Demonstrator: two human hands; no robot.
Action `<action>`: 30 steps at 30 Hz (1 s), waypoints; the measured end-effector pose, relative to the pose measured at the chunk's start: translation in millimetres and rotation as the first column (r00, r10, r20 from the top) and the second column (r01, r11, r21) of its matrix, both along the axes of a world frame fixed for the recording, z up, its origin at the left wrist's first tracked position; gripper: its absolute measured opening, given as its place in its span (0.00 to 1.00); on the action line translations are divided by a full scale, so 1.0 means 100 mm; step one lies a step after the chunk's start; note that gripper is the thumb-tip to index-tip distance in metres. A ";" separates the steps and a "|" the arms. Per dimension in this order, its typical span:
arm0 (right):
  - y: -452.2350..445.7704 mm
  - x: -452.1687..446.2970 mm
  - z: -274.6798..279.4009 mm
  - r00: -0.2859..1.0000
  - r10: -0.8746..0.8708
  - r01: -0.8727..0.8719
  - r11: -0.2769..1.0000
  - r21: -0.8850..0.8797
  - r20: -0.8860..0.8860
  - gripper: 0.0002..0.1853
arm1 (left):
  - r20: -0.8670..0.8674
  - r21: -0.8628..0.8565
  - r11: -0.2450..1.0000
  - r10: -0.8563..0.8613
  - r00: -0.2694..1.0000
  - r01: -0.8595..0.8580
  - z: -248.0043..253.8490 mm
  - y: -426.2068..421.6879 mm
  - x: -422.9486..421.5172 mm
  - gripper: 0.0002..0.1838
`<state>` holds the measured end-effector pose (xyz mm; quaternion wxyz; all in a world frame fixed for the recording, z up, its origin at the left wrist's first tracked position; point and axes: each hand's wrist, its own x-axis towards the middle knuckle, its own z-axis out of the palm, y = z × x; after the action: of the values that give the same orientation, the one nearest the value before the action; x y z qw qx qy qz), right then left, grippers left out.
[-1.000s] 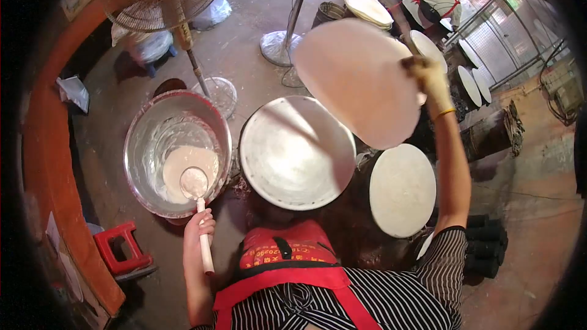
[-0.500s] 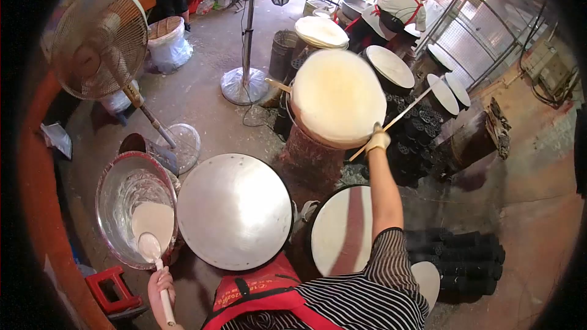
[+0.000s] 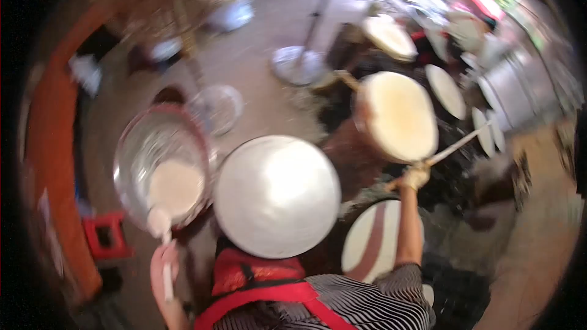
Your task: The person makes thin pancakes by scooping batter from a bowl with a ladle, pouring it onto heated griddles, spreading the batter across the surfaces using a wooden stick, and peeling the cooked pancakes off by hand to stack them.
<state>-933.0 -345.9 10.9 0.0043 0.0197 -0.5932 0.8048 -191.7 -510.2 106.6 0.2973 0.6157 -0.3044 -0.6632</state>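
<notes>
My left hand (image 3: 165, 264) is closed around the pale handle of a ladle (image 3: 159, 222), whose bowl sits at the near rim of a large metal pot (image 3: 131, 165). Pale, thick batter (image 3: 177, 186) lies in the pot. My right hand (image 3: 416, 176), in a light glove, reaches forward, its fingers wrapped round a long thin stick (image 3: 458, 145). Just beyond that hand, a round pale flatbread (image 3: 400, 116) rests on a drum-like stand. A shiny round griddle (image 3: 278, 195) stands between my arms, and a second pale round surface (image 3: 361, 238) lies below my right forearm.
A red plastic stool (image 3: 107, 235) stands at the left, by an orange ledge (image 3: 46, 146). Fan bases (image 3: 298, 64) stand on the floor ahead. More pale rounds (image 3: 388, 36) sit farther back, near a blurred person (image 3: 468, 30). Black cylindrical blocks lie at the right.
My view has swung, shifting most things rightward, and is now blurred. My right hand still grips the stick near the flatbread. The ladle remains at the pot's near rim.
</notes>
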 end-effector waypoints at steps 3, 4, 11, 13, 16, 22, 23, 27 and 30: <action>-0.69 1.46 0.68 0.837 0.488 -0.544 0.789 0.285 0.245 0.18 | -0.556 0.309 0.923 0.370 0.744 -0.228 -0.22 -0.37 0.35 0.13; -0.94 1.87 0.84 0.647 0.668 -0.758 0.617 0.213 0.366 0.23 | -0.593 0.247 0.942 0.333 0.733 -0.228 -0.27 -0.52 0.44 0.14; -3.08 4.53 1.14 -0.087 0.535 -0.854 -0.474 0.214 0.840 0.29 | -0.402 0.417 0.904 0.274 0.874 -0.092 -2.58 -2.06 1.87 0.10; -3.53 4.58 0.68 -0.122 0.563 -0.555 -0.721 0.414 0.817 0.24 | -0.172 0.406 0.837 0.464 0.869 -0.367 -2.89 -2.14 1.81 0.05; -4.46 4.89 0.73 -0.066 0.470 -0.404 -0.819 0.407 0.880 0.23 | -0.184 0.446 0.755 0.602 0.777 -0.480 -4.01 -2.21 1.86 0.05; -5.25 5.57 0.24 -0.304 0.491 -0.316 -0.860 0.400 0.816 0.22 | 0.443 0.270 0.919 0.147 0.884 -0.288 -3.35 -2.79 1.95 0.23; -5.26 5.64 0.16 -0.333 0.507 -0.232 -0.861 0.452 0.795 0.24 | 0.534 0.245 0.953 0.022 0.845 -0.180 -3.49 -2.87 1.97 0.23; -4.44 5.36 -0.83 -0.574 0.700 -0.424 -0.698 0.577 0.424 0.23 | 0.374 0.295 0.955 -0.149 0.916 0.035 -3.56 -3.09 1.91 0.15; -3.53 5.34 -0.57 -0.356 0.579 -0.514 -0.777 0.363 0.734 0.22 | 0.192 0.364 0.929 -0.147 0.970 0.069 -3.17 -3.08 1.65 0.11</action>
<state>-398.8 -699.2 -45.9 -0.6489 0.5247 -0.5509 -0.0027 -26.3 -818.7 -210.6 0.1094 0.7098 -0.2438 -0.6518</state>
